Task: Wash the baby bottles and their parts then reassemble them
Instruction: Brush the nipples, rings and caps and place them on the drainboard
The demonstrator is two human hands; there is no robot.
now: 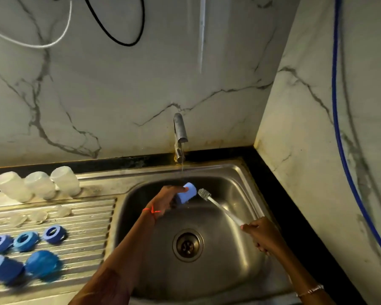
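Observation:
My left hand [166,200] holds a light blue bottle cap [187,193] over the sink basin [235,194], right under the thin stream from the tap [180,130]. My right hand [262,235] grips the white handle of a bottle brush [216,204], whose bristle head sits just right of the cap without touching it. On the drainboard [81,219] stand three clear bottles [40,185] upside down. In front of them lie three clear teats [39,216], three blue collar rings [25,239] and two more blue caps [42,265].
The drain [187,245] lies in the basin's middle. A marble wall rises behind and to the right, with white and black cables and a blue hose [337,128] hanging on it. A black counter edge [284,194] borders the sink.

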